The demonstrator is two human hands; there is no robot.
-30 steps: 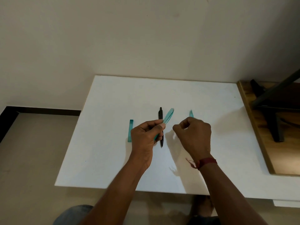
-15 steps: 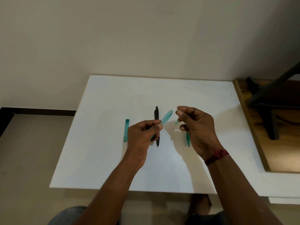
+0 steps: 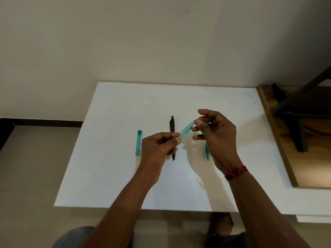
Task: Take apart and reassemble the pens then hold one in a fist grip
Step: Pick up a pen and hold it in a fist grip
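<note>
Fingers [image 3: 174,140] of the left hand [image 3: 157,151] curled round the near end of a teal barrel [image 3: 186,131], thumb on top. Thumb and forefinger of the right hand [image 3: 216,136] pinched on its far end, other fingers loosely spread. Held in the air over the middle of the table [image 3: 125,176], long axis slanted, from near-left up toward the far right corner. Lettering too small to read.

Below and behind, flat on the white top: a black pen [image 3: 172,125], lengthwise from far edge to near edge, pointed tip toward the near edge, middle hidden by the left hand. Well to its left, a teal cap [image 3: 138,142], parallel to it. To its right, a second teal piece [image 3: 207,153], tip toward the near edge, upper part hidden behind the right hand. Small teal bit [image 3: 194,133] just under the right fingers; held or lying, cannot tell.

Round the right wrist, a red band [image 3: 236,171]. Against the right edge of the table, a wooden top [image 3: 313,167] with dark legs on it.
</note>
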